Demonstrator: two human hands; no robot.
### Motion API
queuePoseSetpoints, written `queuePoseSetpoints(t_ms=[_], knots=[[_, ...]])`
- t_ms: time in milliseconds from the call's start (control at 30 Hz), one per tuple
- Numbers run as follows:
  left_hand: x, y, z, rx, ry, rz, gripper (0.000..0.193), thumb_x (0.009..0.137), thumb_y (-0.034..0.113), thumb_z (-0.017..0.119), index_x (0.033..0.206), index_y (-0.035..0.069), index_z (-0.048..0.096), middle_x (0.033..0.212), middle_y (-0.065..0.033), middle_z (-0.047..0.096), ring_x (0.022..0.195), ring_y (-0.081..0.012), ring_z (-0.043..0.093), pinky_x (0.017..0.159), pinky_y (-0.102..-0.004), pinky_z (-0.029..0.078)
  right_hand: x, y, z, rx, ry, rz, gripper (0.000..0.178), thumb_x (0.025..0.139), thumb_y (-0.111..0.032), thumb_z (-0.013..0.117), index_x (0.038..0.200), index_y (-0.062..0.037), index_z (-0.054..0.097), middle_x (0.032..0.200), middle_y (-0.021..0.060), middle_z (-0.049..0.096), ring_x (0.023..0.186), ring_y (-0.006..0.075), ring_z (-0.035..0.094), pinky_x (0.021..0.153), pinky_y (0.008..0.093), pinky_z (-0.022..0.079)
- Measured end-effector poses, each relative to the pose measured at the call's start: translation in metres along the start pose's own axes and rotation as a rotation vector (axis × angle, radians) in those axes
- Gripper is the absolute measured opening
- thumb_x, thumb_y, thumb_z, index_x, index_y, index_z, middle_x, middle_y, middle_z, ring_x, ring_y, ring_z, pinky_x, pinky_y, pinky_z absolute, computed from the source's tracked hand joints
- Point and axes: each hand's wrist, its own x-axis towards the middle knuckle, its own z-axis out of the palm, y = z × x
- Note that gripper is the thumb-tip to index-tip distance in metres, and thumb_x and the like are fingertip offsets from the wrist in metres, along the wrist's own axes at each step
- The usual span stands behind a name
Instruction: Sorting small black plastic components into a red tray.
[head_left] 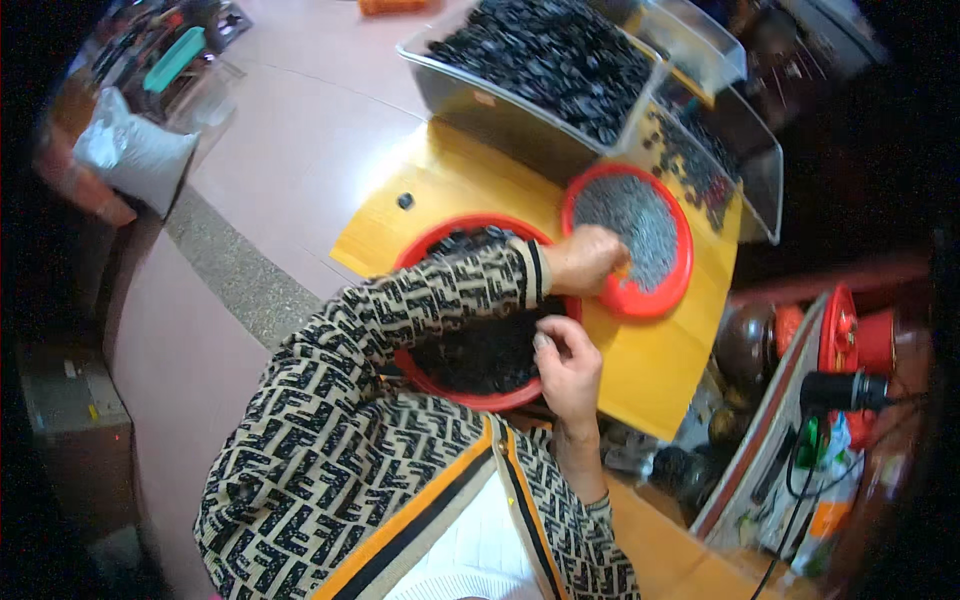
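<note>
Reaching left hand (590,260): fingers curled over the red dish (645,302) of grey bits (640,225); grip unclear.
Right hand (568,370): fingers bent by right rim of basin (485,401); cannot tell if holding.
Basin: red, black pieces (475,360) inside, on yellow table (650,380) beside dish.

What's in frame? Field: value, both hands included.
left hand: curled at left side of small red dish; hold unclear
right hand: fingers bent, by right rim of large red basin; hold unclear
small red dish: grey bits
large red basin: dark contents, partly hidden by left sleeve
beyond: clear bin, heaped dark pieces
</note>
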Motion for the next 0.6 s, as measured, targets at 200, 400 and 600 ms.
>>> queuePoseSetpoints(t_ms=[200,400,600], knots=[[-0.036,0.024,-0.034,-0.508,0.113,-0.221,0.009,0.066,0.001,0.057,0.074,-0.001,0.062,0.064,-0.0131,0.061,0.059,-0.0202,0.059,0.057,-0.0290,0.048,-0.009,0.010,-0.007,0.203,-0.051,0.220,0.016,0.079,0.000,0.055,0.094,0.0061,0.056,0.076,0.0042,0.058,0.064,0.0072,0.054,0.056,0.0205,0.046],[-0.100,0.054,-0.094,-0.885,0.116,-0.568,0.012,0.072,0.000,0.060,0.084,-0.004,0.062,0.075,-0.0052,0.062,0.070,-0.0089,0.056,0.066,-0.0212,0.045,0.005,0.013,-0.002,0.169,-0.077,0.110,0.011,0.082,-0.003,0.054,0.089,0.0042,0.058,0.076,0.0037,0.056,0.060,0.0071,0.052,0.053,0.0189,0.044],[-0.139,0.061,-0.088,-1.428,0.390,-0.611,0.017,0.078,-0.002,0.056,0.096,-0.001,0.057,0.087,-0.0052,0.060,0.078,-0.0102,0.057,0.072,-0.0219,0.046,0.017,-0.009,0.005,0.199,-0.136,0.106,0.013,0.082,-0.001,0.052,0.092,0.0034,0.060,0.083,0.0045,0.055,0.065,0.0068,0.053,0.056,0.0177,0.044]])
